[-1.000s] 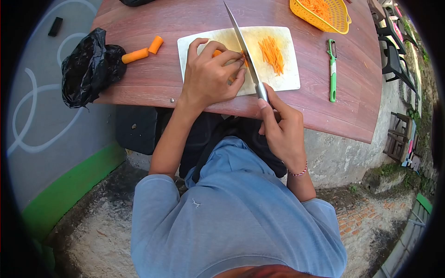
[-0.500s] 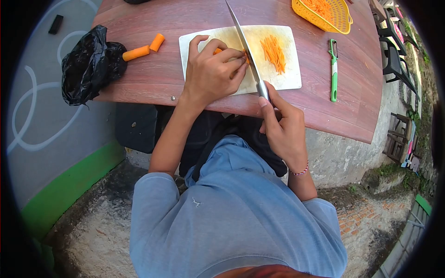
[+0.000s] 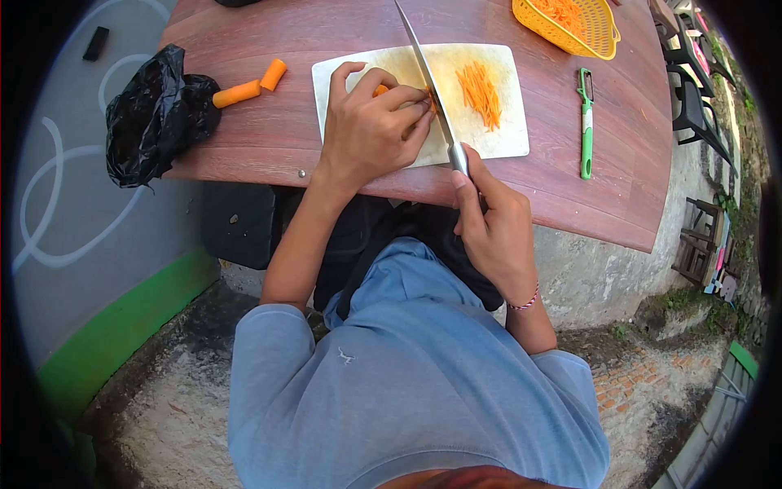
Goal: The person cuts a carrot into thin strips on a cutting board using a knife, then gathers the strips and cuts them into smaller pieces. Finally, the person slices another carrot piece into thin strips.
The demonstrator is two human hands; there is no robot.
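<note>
My left hand [image 3: 379, 122] is closed over a piece of carrot [image 3: 380, 90] on the white cutting board [image 3: 352, 72]; most of the carrot is hidden beneath the fingers. My right hand [image 3: 495, 220] grips the handle of a long kitchen knife [image 3: 429, 77]. The blade rests close against the left fingertips, at the carrot's right end, with its tip pointing away from me. To the right of the blade, a small pile of carrot strips [image 3: 481, 95] lies on the board.
Left of the board lie two carrot pieces [image 3: 237, 94] beside a crumpled black plastic bag [image 3: 159, 114] at the table edge. A green-handled peeler [image 3: 586, 126] lies to the right. Behind it stands a yellow basket [image 3: 599, 41] holding shredded carrot [image 3: 564, 15]. The wooden table [image 3: 269, 147] has its front edge near me.
The knife and my right hand have shifted very slightly left. My left hand keeps its hold on the carrot, and the strips look the same.
</note>
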